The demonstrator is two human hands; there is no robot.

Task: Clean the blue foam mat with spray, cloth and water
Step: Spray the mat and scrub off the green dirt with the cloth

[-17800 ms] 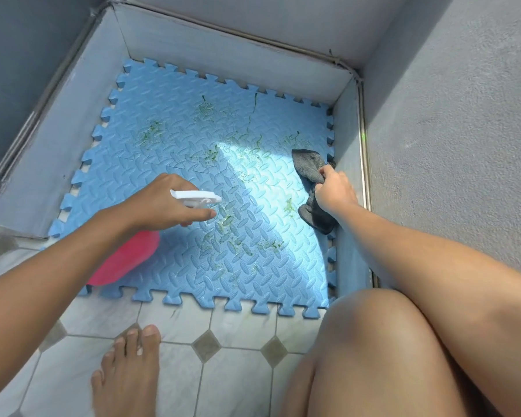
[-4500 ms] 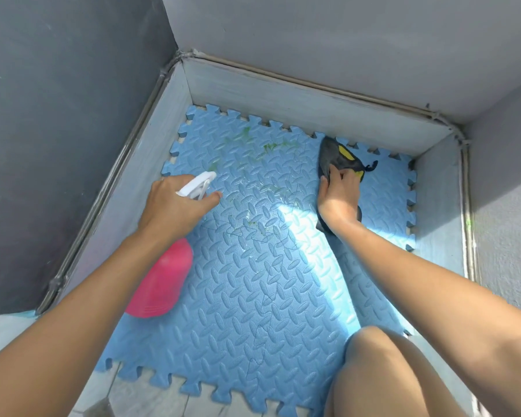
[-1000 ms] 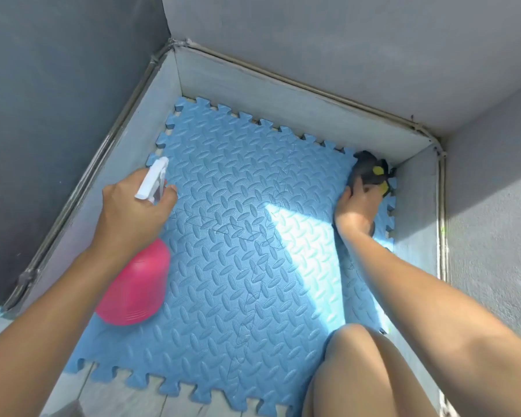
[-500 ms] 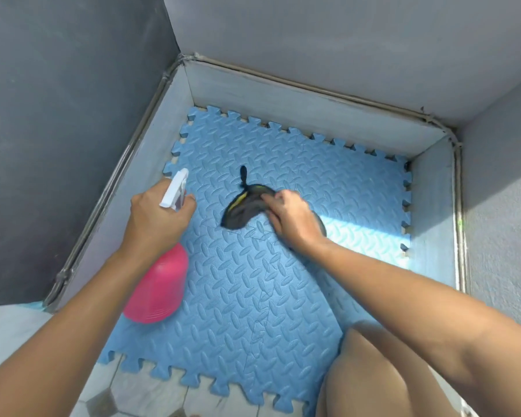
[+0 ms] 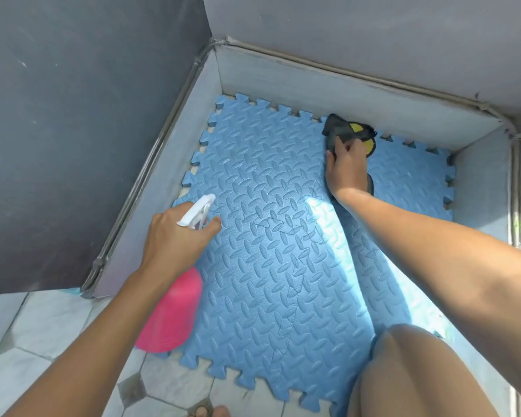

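One mat (image 5: 283,251), one cloth (image 5: 342,130), one spray bottle (image 5: 170,317); two hands gripping, seemingly.

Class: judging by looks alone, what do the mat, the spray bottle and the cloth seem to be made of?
Mat: probably soft foam, matte, with an embossed tread pattern and jigsaw edges. Spray bottle: apparently plastic, smooth pink body and white trigger head. Cloth: seemingly limp dark fabric with yellow patches, crumpled under the right hand.

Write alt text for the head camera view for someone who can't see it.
A right hand presses a dark cloth onto the far edge of a blue foam mat, while the left hand grips a pink spray bottle above its near-left side.
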